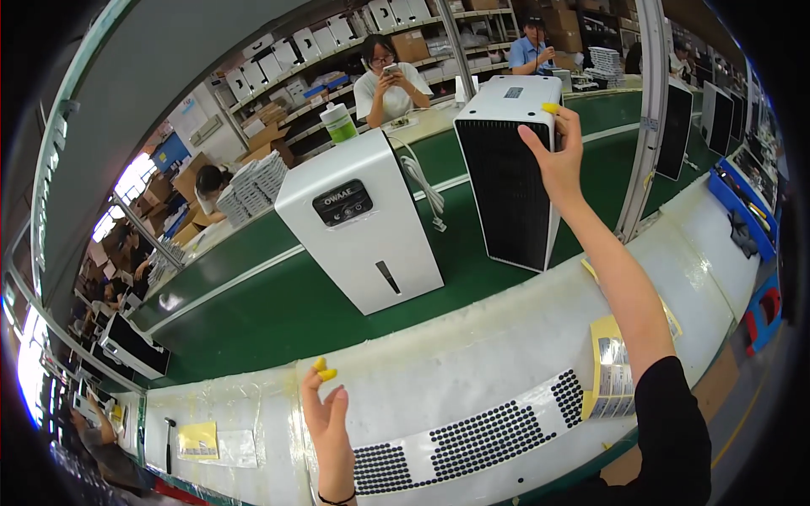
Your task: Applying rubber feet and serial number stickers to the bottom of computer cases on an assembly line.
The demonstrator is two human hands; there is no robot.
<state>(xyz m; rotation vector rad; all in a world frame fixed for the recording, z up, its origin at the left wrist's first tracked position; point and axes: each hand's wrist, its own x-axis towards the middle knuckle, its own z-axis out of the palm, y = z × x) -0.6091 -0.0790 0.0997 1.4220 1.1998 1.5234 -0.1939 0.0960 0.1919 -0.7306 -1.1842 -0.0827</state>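
Note:
My right hand (558, 156) grips the top corner of a white box-shaped appliance (510, 185) with a black slatted grille. Its thumb lies by the grille's top edge and its bent fingers are at the corner, one in a yellow finger cot. Dark round spots mark the corners of that appliance's top face. My left hand (325, 430) is raised above the near worktable, thumb and fingers apart, holding nothing I can see; yellow cots cover two fingertips. Beside it lies a sheet of black round stickers (485, 440). Another white appliance (363, 236) with a dark display panel stands left of the gripped one.
Both appliances stand on a green conveyor belt (245, 316). Yellow-backed label sheets (609, 363) lie under my right arm. A metal post (645, 143) rises right of the gripped appliance, near a blue tool tray (742, 207). Across the belt, a person (392, 84) holds a phone.

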